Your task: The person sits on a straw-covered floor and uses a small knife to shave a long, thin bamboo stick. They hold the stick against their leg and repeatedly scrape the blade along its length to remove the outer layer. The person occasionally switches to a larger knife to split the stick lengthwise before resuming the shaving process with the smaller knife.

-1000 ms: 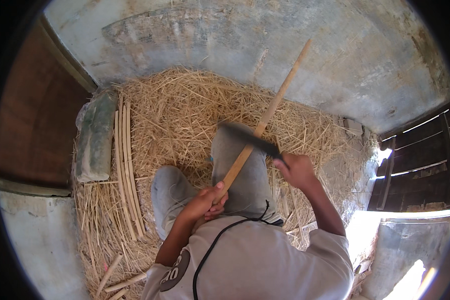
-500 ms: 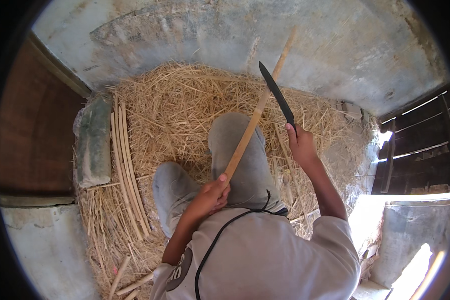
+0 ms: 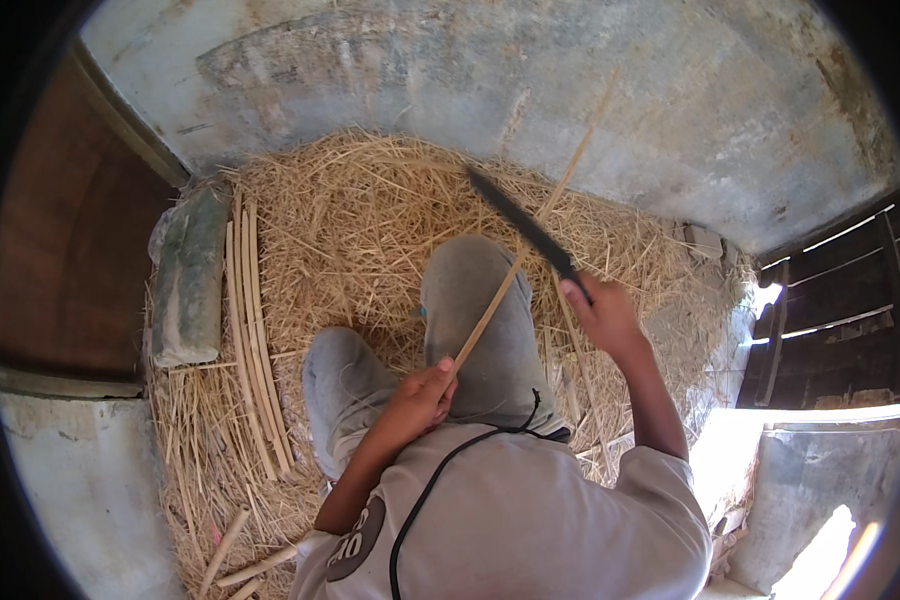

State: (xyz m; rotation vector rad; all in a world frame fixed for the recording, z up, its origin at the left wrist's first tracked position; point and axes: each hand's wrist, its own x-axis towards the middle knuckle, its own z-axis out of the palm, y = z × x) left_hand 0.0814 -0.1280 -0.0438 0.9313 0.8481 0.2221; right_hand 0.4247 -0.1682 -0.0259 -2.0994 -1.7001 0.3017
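Observation:
My left hand (image 3: 425, 398) is closed around the lower end of a long, thin wooden strip (image 3: 497, 300), close to my lap. The strip slants up and to the right across my grey-trousered knee, and its far end stands out against the wall. In my right hand (image 3: 604, 316) is the handle of a knife with a long black blade (image 3: 523, 218). The blade points up and left and crosses the strip just beyond my knee. Whether the edge touches the wood I cannot tell.
Straw and shavings (image 3: 360, 215) cover the floor around my legs. Several pale strips (image 3: 257, 340) lie at the left beside a greenish block (image 3: 192, 280). Short cut sticks (image 3: 225, 540) lie at lower left. A grey wall (image 3: 450, 75) rises ahead, and dark planks (image 3: 835, 310) stand at right.
The knife has moved down along the strip toward me, its tip swinging left. The strip has turned so that its narrow edge shows. My left hand keeps its hold.

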